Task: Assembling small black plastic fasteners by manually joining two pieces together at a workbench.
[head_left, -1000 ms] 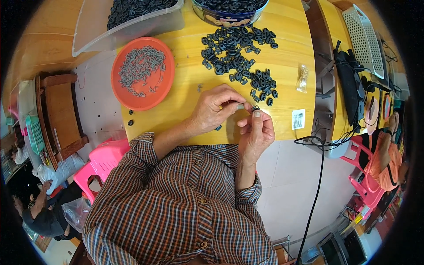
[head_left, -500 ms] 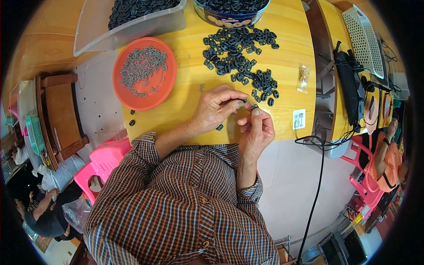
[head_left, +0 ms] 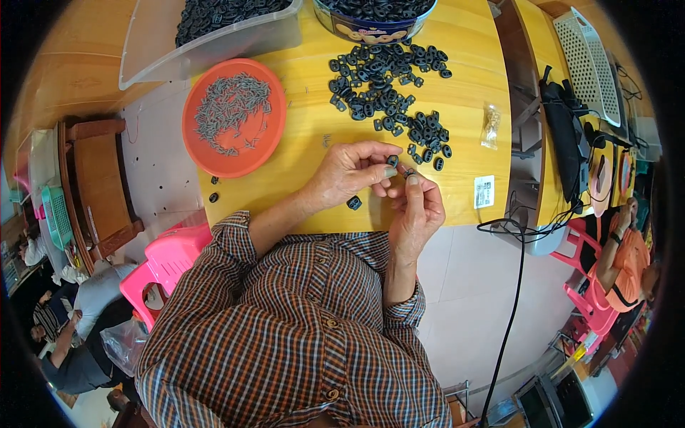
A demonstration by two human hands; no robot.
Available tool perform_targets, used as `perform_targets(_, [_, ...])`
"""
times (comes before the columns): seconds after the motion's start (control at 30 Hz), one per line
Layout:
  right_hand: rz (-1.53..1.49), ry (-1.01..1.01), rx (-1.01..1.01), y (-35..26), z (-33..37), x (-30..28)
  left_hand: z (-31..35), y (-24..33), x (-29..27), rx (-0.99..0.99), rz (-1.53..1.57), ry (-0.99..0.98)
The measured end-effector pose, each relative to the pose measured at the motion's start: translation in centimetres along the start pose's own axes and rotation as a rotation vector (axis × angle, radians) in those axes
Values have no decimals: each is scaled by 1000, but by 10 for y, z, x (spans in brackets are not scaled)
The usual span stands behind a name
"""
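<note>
My left hand (head_left: 351,173) pinches a small black two-hole cord lock part (head_left: 392,161) between thumb and forefinger. Close beside it, my right hand (head_left: 419,208) grips another small dark part (head_left: 409,173) by its fingertips; the fingers cover most of it. Just beyond both hands spreads a loose pile of black cord lock pieces (head_left: 385,78). One single cord lock (head_left: 354,203) lies on the table below my left hand. To the left, an orange plate (head_left: 273,146) holds many tiny grey springs.
On the yellow table (head_left: 307,78) stand a clear plastic bin (head_left: 250,44) and a round blue tin (head_left: 378,33), both full of black parts. A small clear bag (head_left: 490,127) and a white label (head_left: 484,191) lie at the right. A pink chair (head_left: 171,257) is at the left.
My left hand has shifted slightly, and the cord lock part in its fingertips shows more. The single cord lock below that hand is now more in view. People in the background have moved.
</note>
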State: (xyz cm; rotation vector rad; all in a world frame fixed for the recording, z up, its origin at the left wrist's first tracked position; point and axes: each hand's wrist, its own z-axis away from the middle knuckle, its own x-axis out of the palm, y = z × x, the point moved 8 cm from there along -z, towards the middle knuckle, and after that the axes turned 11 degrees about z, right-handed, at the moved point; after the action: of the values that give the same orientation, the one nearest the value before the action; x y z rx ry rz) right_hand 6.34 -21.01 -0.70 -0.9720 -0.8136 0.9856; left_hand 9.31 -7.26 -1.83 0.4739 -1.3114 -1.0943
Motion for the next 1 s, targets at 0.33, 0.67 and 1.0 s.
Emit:
perform_targets(0.33, [37,-25,17,4,1,3,-1,3,2,19,-22,-29])
perform_targets(0.67, [102,-53,38,2,2,5,-1,2,1,39,-82,-44])
perform_targets(1.0, [142,-55,-15,0,2,6,1,3,4,27,-75,-43])
